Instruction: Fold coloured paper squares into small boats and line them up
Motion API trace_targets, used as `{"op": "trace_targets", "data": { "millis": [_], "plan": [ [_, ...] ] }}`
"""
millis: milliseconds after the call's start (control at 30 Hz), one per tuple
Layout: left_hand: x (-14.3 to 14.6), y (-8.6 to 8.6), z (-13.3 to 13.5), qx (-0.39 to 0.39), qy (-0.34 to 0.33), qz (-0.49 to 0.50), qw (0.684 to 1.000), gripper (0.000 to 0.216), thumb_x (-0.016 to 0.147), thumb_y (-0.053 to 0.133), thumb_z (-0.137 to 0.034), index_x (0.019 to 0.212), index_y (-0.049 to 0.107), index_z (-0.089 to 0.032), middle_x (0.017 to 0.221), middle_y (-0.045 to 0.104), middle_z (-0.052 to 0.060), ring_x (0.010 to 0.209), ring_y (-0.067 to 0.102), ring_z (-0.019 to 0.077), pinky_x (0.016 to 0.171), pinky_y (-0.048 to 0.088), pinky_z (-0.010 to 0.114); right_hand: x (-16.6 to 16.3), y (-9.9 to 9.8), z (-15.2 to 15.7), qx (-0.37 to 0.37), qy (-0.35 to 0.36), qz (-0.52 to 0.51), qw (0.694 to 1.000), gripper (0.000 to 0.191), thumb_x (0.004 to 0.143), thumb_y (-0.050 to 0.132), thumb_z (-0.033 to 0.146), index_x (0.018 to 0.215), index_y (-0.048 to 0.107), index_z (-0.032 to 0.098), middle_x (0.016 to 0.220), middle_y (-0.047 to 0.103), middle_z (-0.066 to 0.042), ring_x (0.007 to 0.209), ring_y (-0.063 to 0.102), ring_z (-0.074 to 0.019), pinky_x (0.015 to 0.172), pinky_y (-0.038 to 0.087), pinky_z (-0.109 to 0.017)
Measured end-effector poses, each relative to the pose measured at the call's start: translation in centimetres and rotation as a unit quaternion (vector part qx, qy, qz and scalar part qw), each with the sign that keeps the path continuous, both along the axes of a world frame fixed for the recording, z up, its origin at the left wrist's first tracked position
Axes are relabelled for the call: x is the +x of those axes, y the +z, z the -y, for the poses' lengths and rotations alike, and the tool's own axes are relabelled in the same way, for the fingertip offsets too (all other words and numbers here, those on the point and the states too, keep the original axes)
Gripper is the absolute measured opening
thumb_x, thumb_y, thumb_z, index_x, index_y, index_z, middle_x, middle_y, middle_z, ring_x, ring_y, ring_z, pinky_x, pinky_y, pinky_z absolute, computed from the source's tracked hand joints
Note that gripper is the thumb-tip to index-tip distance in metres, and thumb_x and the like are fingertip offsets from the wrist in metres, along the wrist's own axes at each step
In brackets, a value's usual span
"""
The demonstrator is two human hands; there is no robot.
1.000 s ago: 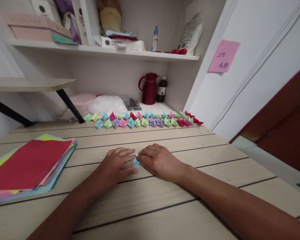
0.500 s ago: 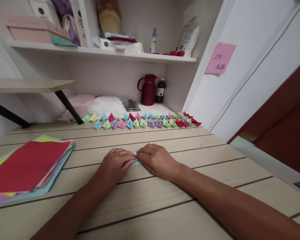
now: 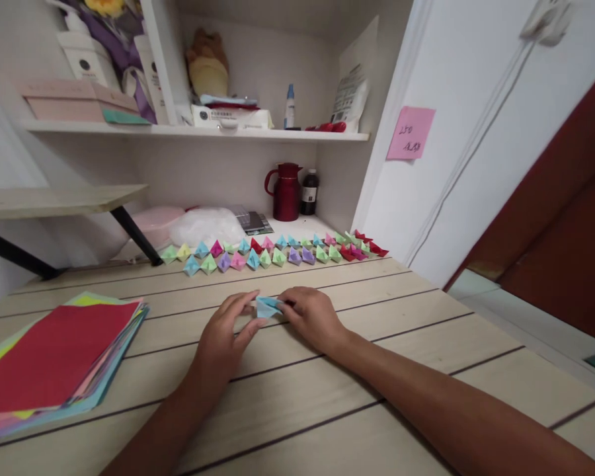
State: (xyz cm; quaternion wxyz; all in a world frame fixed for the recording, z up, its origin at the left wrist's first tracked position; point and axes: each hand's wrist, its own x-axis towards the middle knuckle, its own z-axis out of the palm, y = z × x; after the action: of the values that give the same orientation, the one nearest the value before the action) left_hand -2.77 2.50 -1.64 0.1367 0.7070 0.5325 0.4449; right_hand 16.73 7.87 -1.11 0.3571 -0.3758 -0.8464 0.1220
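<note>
A small folded piece of light blue paper (image 3: 266, 307) is held a little above the wooden tabletop in the middle. My right hand (image 3: 313, 316) pinches its right end between thumb and fingers. On the other side, my left hand (image 3: 227, 328) makes an open C shape, index finger and thumb apart. Its fingertips are at the paper's left edge and lower corner; whether they touch it is hard to tell. Beyond my hands, several small folded paper boats (image 3: 252, 259) in many colours stand in two rows along the back of the table.
A stack of coloured paper with a red sheet (image 3: 54, 357) on top lies at the left. Behind the boats are a red thermos jug (image 3: 286, 195), a dark bottle (image 3: 309, 192) and a white plastic bag (image 3: 207, 227). A raised wooden shelf (image 3: 59, 200) stands at the back left.
My hands were close together, pressing over the blue paper on the table. Now the left fingers have spread and the paper shows more, lifted in my right hand. The view has tilted upward.
</note>
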Motion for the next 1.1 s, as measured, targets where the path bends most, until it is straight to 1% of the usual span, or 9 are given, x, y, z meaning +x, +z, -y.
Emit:
{"op": "trace_targets", "data": {
  "millis": [67, 200, 333, 467, 567, 633, 700, 867, 1100],
  "plan": [
    [0.4, 0.1, 0.4, -0.004, 0.012, 0.089, 0.996, 0.044, 0.088, 0.053, -0.042, 0.127, 0.054, -0.022, 0.129, 0.056, 0.012, 0.104, 0.064, 0.0223, 0.092, 0.050, 0.040, 0.0, 0.3, -0.1, -0.113, 0.014, -0.145, 0.983, 0.016, 0.088, 0.057, 0.029, 0.080, 0.065, 0.018, 0.074, 0.067, -0.002, 0.069, 0.058, -0.0150, 0.066, 0.042, -0.026],
    [1.5, 0.5, 1.0, -0.061, 0.012, 0.214, 0.975, 0.050, 0.087, 0.053, -0.048, 0.126, 0.053, -0.017, 0.126, 0.059, 0.014, 0.109, 0.063, 0.0243, 0.093, 0.049, 0.037, -0.5, 0.7, 0.3, -0.301, 0.123, -0.321, 0.889, 0.019, 0.080, 0.064, 0.035, 0.074, 0.062, 0.017, 0.065, 0.063, 0.001, 0.063, 0.057, -0.0135, 0.063, 0.043, -0.025],
    [2.4, 1.0, 1.4, -0.148, -0.074, 0.287, 0.943, 0.049, 0.087, 0.052, -0.050, 0.119, 0.058, -0.014, 0.102, 0.073, 0.010, 0.093, 0.068, 0.0230, 0.084, 0.051, 0.034, -1.1, 0.6, 1.4, -0.350, 0.151, -0.330, 0.864, 0.024, 0.075, 0.070, 0.038, 0.073, 0.061, 0.016, 0.064, 0.063, 0.001, 0.060, 0.056, -0.0125, 0.063, 0.043, -0.026],
    [2.5, 1.0, 1.4, -0.181, -0.075, 0.324, 0.926, 0.041, 0.085, 0.057, -0.049, 0.104, 0.068, -0.014, 0.086, 0.076, 0.007, 0.083, 0.069, 0.0212, 0.080, 0.050, 0.031, -1.3, 0.7, 1.9, -0.385, 0.171, -0.328, 0.846, 0.027, 0.073, 0.073, 0.040, 0.072, 0.060, 0.016, 0.062, 0.063, 0.001, 0.059, 0.058, -0.0128, 0.064, 0.045, -0.026],
    [2.2, 0.7, 0.9, -0.206, -0.091, 0.378, 0.898, 0.056, 0.085, 0.048, -0.062, 0.099, 0.069, -0.013, 0.086, 0.076, 0.010, 0.080, 0.069, 0.0221, 0.079, 0.050, 0.033, -1.2, 0.5, 1.7, -0.416, 0.161, -0.339, 0.828, 0.029, 0.071, 0.074, 0.042, 0.073, 0.060, 0.017, 0.059, 0.064, 0.001, 0.057, 0.060, -0.0129, 0.061, 0.046, -0.025],
    [2.2, 0.6, 0.6, -0.223, -0.088, 0.413, 0.879, 0.069, 0.080, 0.043, -0.073, 0.101, 0.068, -0.012, 0.086, 0.076, 0.011, 0.073, 0.069, 0.0217, 0.074, 0.052, 0.035, -1.2, 0.3, 1.5, -0.422, 0.142, -0.343, 0.827, 0.029, 0.071, 0.073, 0.042, 0.073, 0.059, 0.017, 0.060, 0.065, 0.001, 0.055, 0.060, -0.0125, 0.059, 0.046, -0.025],
    [2.4, 0.5, 0.6, -0.230, -0.064, 0.417, 0.877, 0.068, 0.074, 0.053, -0.073, 0.103, 0.067, -0.013, 0.083, 0.076, 0.010, 0.069, 0.069, 0.0204, 0.070, 0.051, 0.033, -1.1, 0.0, 1.3, -0.416, 0.129, -0.344, 0.832, 0.028, 0.071, 0.073, 0.041, 0.073, 0.059, 0.017, 0.061, 0.065, 0.001, 0.054, 0.059, -0.0119, 0.058, 0.045, -0.024],
    [3.0, 0.7, 1.3, -0.216, 0.010, 0.390, 0.895, 0.033, 0.069, 0.074, -0.042, 0.088, 0.070, -0.016, 0.072, 0.073, 0.004, 0.068, 0.067, 0.0167, 0.071, 0.051, 0.028, -0.8, 0.1, 1.6, -0.406, 0.132, -0.316, 0.847, 0.024, 0.074, 0.070, 0.038, 0.074, 0.059, 0.016, 0.061, 0.063, 0.002, 0.057, 0.059, -0.0126, 0.060, 0.044, -0.024],
    [2.9, 2.1, 1.9, -0.239, 0.021, 0.374, 0.896, 0.024, 0.069, 0.072, -0.036, 0.081, 0.070, -0.016, 0.070, 0.070, 0.001, 0.067, 0.062, 0.0135, 0.071, 0.049, 0.026, -0.4, 1.0, 2.3, -0.354, 0.140, -0.286, 0.879, 0.018, 0.070, 0.073, 0.030, 0.072, 0.061, 0.017, 0.071, 0.058, 0.002, 0.065, 0.051, -0.0113, 0.062, 0.041, -0.023]
  ]
}}
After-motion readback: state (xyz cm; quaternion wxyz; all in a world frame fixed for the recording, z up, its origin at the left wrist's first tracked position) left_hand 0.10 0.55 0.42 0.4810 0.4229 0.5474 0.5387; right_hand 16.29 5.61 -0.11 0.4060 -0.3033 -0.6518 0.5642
